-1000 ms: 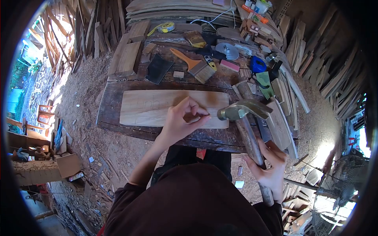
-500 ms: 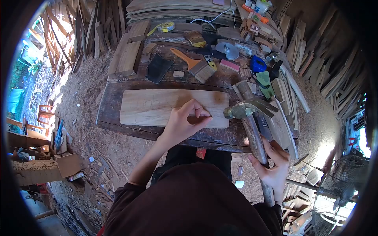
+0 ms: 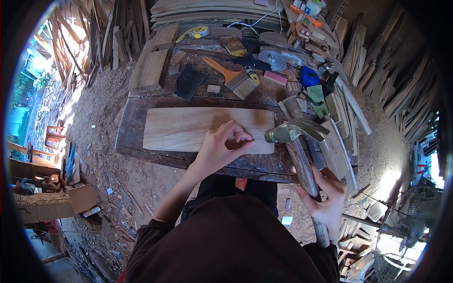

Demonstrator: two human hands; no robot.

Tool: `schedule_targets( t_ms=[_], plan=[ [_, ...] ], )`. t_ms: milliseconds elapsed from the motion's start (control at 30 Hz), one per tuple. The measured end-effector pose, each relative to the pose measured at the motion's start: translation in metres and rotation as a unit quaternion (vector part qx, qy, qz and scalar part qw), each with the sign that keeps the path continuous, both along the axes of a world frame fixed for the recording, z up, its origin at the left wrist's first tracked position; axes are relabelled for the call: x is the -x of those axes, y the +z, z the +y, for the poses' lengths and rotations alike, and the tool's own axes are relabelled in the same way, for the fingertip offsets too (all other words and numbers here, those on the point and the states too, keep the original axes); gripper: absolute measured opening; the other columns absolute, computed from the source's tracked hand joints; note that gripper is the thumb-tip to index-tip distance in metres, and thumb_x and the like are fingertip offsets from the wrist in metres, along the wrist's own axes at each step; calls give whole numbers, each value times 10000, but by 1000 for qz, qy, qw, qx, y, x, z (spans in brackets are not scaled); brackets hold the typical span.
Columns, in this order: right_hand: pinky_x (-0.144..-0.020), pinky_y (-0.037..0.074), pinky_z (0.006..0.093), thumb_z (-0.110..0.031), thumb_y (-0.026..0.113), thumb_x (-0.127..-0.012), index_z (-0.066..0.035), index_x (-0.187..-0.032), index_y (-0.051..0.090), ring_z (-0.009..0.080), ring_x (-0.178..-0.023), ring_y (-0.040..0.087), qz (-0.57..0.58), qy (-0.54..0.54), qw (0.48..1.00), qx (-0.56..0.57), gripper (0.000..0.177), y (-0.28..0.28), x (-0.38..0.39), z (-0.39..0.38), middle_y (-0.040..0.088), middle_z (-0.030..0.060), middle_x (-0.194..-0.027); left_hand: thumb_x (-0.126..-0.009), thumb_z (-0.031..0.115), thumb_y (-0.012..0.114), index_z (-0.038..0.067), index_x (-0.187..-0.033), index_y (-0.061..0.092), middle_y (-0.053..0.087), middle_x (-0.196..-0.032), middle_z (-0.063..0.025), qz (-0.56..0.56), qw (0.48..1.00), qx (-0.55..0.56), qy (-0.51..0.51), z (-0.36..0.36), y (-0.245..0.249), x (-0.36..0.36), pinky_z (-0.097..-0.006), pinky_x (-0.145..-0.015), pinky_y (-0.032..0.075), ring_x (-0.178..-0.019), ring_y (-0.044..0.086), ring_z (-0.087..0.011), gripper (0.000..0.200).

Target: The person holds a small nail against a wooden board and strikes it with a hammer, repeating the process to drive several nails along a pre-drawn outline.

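Observation:
On the bench lies a pale wooden board (image 3: pixel 184 127) with faint pencil marks. My left hand (image 3: pixel 222 144) rests over its right half, thumb and forefinger pinched together near the front edge. Whatever sits between those fingertips is too small to make out. My right hand (image 3: pixel 323 195) is wrapped round the wooden handle of a claw hammer (image 3: pixel 302 155). The hammer's head is just right of my left fingertips, over the board's right end, its striking face turned left and its claw pointing right.
Beyond the board, the dark workbench (image 3: pixel 132 127) holds a paintbrush (image 3: pixel 233 78), black sandpaper (image 3: pixel 190 81), a yellow tape measure (image 3: pixel 200 31), a metal disc (image 3: pixel 272 60) and a blue tape measure (image 3: pixel 309 76). Wood strips (image 3: pixel 337 146) line the right edge. A fan (image 3: pixel 415 212) stands at right.
The hammer's head has shifted slightly left, closer to my left fingertips. My left hand and the board look unmoved.

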State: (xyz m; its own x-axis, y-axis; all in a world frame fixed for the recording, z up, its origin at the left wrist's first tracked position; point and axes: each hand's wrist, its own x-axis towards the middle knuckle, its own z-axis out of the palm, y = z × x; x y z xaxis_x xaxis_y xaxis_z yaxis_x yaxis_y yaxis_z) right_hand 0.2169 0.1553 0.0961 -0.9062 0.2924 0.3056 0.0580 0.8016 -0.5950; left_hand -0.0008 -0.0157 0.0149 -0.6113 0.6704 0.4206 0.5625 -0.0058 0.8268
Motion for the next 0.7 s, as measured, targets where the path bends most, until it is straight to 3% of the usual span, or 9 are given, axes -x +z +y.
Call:
schedule_targets(
  t_ms=[500, 567, 700],
  plan=[
    [-583, 470, 349, -44, 792, -663, 36, -1228, 627, 231, -625, 551, 40, 43, 998, -24, 594, -3, 13, -8, 614, 113, -694, -799, 22, 778, 74, -772, 419, 719, -813, -74, 4, 1000, 3, -4, -1, -4, 2, -259, -700, 558, -828, 721, -130, 364],
    [-555, 451, 305, -34, 800, -647, 47, -1185, 651, 193, -602, 563, 37, 49, 997, -46, 565, -7, 15, -9, 624, 119, -712, -799, 24, 779, 74, -770, 419, 720, -812, -76, 8, 1000, 3, -9, -1, -3, 2, -260, -696, 558, -822, 720, -130, 365],
    [-574, 460, 306, -47, 798, -658, 45, -1192, 645, 197, -615, 571, -4, 50, 998, -37, 563, -1, 12, -7, 617, 117, -697, -803, 30, 779, 73, -780, 421, 716, -814, -78, 18, 1000, 4, -10, 0, -6, 2, -262, -694, 559, -830, 719, -135, 361]
  ],
)
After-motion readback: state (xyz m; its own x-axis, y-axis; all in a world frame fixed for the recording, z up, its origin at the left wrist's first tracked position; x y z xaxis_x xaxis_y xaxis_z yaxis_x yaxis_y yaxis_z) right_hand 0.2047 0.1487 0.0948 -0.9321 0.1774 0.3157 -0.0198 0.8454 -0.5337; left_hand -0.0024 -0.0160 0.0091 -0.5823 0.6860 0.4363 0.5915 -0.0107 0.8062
